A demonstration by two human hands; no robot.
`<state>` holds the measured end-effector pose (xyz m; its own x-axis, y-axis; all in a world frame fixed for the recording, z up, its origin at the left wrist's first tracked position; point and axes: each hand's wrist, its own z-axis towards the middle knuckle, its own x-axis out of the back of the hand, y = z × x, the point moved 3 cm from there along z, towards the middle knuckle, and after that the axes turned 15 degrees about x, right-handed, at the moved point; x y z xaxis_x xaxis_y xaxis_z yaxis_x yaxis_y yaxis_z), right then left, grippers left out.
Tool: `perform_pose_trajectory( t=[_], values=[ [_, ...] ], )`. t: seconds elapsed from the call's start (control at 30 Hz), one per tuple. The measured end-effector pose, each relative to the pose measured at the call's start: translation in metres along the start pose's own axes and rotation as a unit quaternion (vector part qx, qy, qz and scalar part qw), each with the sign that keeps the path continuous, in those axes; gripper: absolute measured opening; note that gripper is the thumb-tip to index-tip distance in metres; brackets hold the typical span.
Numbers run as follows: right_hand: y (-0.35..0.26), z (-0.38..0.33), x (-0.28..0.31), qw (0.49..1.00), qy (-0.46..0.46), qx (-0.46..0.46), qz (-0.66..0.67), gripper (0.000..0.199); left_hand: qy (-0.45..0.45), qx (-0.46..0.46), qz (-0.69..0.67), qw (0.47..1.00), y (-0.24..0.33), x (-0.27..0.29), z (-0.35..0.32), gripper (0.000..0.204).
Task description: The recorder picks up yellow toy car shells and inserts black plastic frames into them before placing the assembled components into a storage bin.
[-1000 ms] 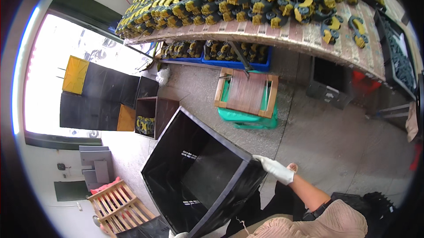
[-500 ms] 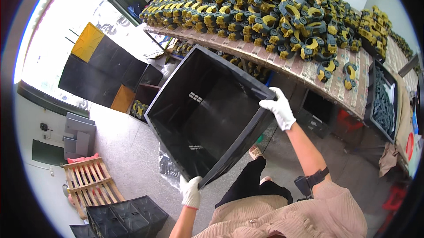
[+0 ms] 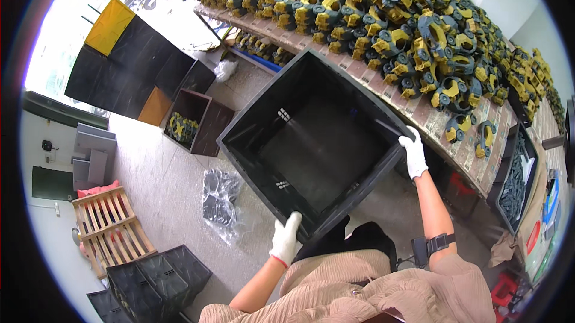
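Observation:
A large black plastic crate [image 3: 326,155] hangs in front of me, tilted so that its hollow inside faces up toward my view; nothing shows inside. My left hand [image 3: 286,238], in a white glove, grips its near lower corner. At the crate's right corner my right hand [image 3: 413,152], also gloved in white, is closed around the rim. Parts of the fingers on both hands are hidden behind the crate's edges. The crate's far right side overlaps the front edge of a long table [image 3: 473,170].
Yellow-and-grey toy vehicle bodies [image 3: 359,17] are heaped on the table. A tray of dark parts [image 3: 514,185] sits at its right end. Clear plastic wrap [image 3: 220,200], a brown box [image 3: 206,122], a wooden pallet [image 3: 114,227] and black crates [image 3: 159,281] lie left on the floor.
The crate has shifted right in view, held in both hands, and its inside now faces me more squarely. The plastic wrap and the brown box on the floor have come into fuller view.

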<state>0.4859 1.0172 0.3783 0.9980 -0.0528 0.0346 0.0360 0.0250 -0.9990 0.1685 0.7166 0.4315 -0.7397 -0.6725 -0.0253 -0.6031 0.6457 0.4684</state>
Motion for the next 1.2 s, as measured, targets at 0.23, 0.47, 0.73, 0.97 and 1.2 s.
perform_pose_trajectory(
  t=[0.23, 0.47, 0.73, 0.97, 1.2],
  values=[
    [0.027, 0.013, 0.021, 0.998, 0.051, -0.005, -0.042, 0.041, 0.012, -0.057, -0.007, 0.998, 0.041, -0.003, 0.041, 0.064],
    [0.026, 0.061, 0.011, 0.992, 0.024, 0.079, -0.098, 0.039, -0.026, -0.006, -0.066, 0.997, 0.021, -0.034, 0.024, 0.071],
    [0.025, 0.07, 0.013, 0.989, -0.025, 0.039, -0.139, 0.046, -0.017, -0.073, -0.05, 0.996, 0.011, -0.042, 0.023, 0.067],
    [-0.016, 0.051, 0.02, 0.971, -0.119, 0.053, -0.199, 0.045, 0.053, -0.07, -0.091, 0.992, 0.021, -0.039, 0.023, 0.046],
    [-0.063, -0.049, 0.019, 0.903, -0.371, -0.06, -0.207, 0.046, 0.098, -0.115, 0.045, 0.987, 0.075, 0.057, 0.032, 0.057]
  ],
)
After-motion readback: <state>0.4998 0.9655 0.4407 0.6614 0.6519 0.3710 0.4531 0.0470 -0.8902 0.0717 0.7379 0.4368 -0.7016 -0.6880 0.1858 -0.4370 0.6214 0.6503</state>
